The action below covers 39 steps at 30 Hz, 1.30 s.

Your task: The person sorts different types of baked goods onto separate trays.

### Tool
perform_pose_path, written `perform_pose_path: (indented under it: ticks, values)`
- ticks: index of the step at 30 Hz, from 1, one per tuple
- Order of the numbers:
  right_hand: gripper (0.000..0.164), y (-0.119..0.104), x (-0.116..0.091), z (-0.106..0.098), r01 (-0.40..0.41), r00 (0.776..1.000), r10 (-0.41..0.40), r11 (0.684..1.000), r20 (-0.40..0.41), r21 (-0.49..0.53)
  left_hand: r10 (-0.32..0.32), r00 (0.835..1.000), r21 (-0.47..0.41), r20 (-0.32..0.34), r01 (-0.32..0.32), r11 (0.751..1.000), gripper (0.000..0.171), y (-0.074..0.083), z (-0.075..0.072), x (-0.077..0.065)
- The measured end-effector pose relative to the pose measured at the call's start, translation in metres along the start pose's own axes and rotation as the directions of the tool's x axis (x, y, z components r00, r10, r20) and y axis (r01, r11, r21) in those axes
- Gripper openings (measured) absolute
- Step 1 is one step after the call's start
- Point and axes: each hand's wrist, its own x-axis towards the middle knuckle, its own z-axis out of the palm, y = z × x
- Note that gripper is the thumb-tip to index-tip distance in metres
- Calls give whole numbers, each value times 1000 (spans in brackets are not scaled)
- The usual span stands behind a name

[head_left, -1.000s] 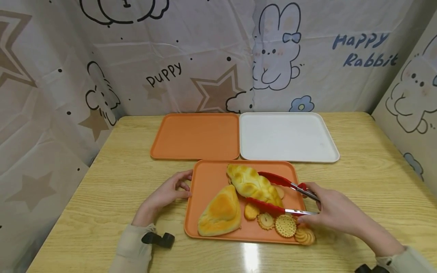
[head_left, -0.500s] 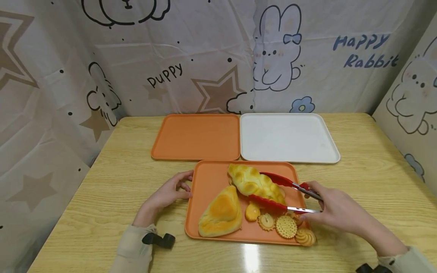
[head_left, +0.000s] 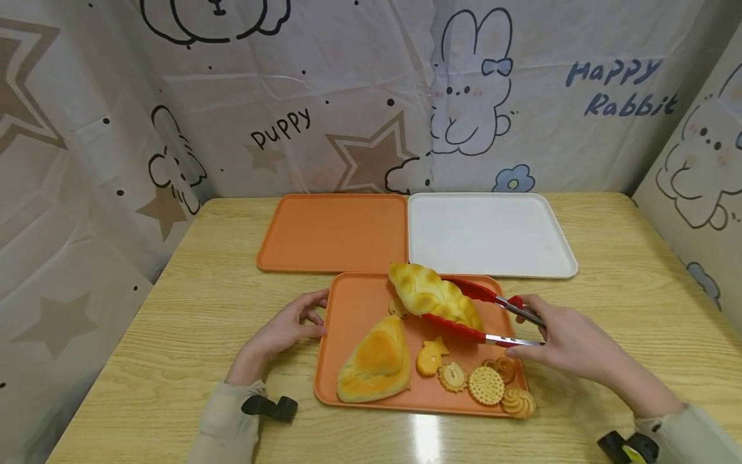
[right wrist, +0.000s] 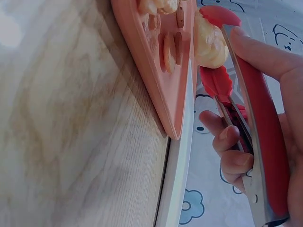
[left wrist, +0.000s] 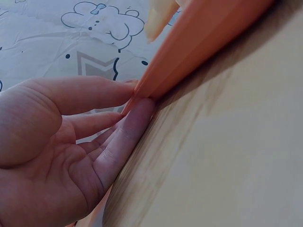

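Observation:
In my right hand [head_left: 574, 338] I grip red-tipped metal tongs [head_left: 513, 340]. The tongs hold a braided loaf of bread [head_left: 431, 296], raised over the far part of the near orange tray [head_left: 362, 290]. My left hand [head_left: 286, 328] touches that tray's left edge with thumb and fingertips, seen close in the left wrist view. A triangular bread [head_left: 375, 361] lies at the tray's left. Near the front right are a fish-shaped biscuit [head_left: 431, 356], a scalloped biscuit [head_left: 452, 377], a round dotted biscuit [head_left: 485, 385] and a swirl cookie [head_left: 518, 402].
Behind the near tray stand another orange tray [head_left: 333, 232] and a white tray [head_left: 489, 233], side by side. A printed cloth [head_left: 359, 84] hangs at the back and sides of the wooden table [head_left: 185, 309].
My right hand and the tongs have lifted the braided loaf and moved it slightly away from me, uncovering the fish-shaped biscuit and another small biscuit. My left hand has stayed at the tray edge.

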Motion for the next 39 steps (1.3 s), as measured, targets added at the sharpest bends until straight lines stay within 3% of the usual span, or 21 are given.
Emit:
perform_pose_path:
  ticks: [7, 32, 39]
  values:
    - [74, 0, 12, 0, -25, 1000, 25, 999, 3, -29, -2, 1000, -21, 2, 2, 1000, 68, 0, 0, 0]
    - [80, 1, 67, 5, 1, 1000, -3, 995, -23, -96, 7, 1000, -13, -4, -7, 1000, 68, 1, 1, 0]
    - [75, -1, 85, 6, 10, 999, -15, 993, -44, -116, 5, 1000, -15, -5, -5, 1000, 68, -2, 0, 0]
